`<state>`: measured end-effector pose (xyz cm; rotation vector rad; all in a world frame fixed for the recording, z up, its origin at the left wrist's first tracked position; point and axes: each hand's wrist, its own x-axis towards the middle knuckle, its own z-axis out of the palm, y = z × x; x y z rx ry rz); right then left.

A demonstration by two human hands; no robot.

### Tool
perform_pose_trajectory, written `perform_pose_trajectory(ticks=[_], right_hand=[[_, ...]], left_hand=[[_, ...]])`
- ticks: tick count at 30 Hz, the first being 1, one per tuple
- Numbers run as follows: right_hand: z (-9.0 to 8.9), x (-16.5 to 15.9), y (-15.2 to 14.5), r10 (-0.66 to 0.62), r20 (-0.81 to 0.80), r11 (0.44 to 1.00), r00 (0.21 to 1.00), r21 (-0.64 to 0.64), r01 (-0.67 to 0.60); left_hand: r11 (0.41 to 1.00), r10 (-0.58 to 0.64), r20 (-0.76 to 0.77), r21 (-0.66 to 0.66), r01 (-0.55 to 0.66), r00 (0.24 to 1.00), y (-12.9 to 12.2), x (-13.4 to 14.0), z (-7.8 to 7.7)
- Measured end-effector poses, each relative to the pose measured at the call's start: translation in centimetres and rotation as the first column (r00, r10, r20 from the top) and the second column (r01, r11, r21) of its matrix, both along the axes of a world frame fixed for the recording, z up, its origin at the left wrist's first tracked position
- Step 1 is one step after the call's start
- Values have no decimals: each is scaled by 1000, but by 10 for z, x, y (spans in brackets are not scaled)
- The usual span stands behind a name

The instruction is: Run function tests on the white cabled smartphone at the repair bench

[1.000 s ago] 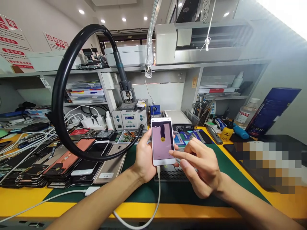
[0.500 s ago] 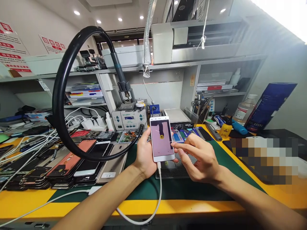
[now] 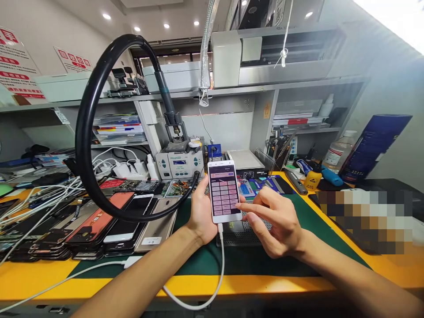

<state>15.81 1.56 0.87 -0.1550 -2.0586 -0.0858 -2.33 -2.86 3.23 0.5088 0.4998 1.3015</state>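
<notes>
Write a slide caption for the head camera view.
Left hand holding a white phone with a cable attached, right hand pointing at its screen.

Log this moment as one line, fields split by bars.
left hand: holding white phone | right hand: pointing at screen, lower right | screen: grid of boxes | white cable: plugged into phone's bottom

Left grip (image 3: 202, 214) holding phone (image 3: 226, 191); right grip (image 3: 277, 221) at screen (image 3: 222, 196).
</notes>
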Motion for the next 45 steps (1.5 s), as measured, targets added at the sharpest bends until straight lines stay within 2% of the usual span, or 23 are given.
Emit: perform_pose_trajectory(ticks=[6, 10, 21, 30, 33, 38, 45], right_hand=[[2, -2, -2, -79, 12, 993, 997, 89, 78], [3, -3, -5, -112, 23, 989, 993, 102, 109], [0, 0, -4, -170, -156, 981, 973, 64, 181], [-1, -1, -4, -215, -86, 971, 973, 82, 222], [-1, -1, -3, -223, -70, 970, 972, 87, 229], [-1, 0, -3, -225, -142, 971, 964, 54, 234], [-5, -4, 2, -204, -136, 979, 970, -12, 204]], left_hand=[[999, 42, -2, 17, -42, 999, -1, 5, -2], [998, 48, -6, 33, -48, 999, -1, 6, -5], [998, 14, -34, 67, -12, 999, 1, 1, -13], [996, 74, -56, 50, -71, 996, -1, 4, -9], [997, 50, -45, 55, -48, 998, -1, 4, -9], [996, -42, -45, 73, 45, 998, 0, 1, -12], [998, -14, -55, 67, 17, 998, 3, -1, -14]])
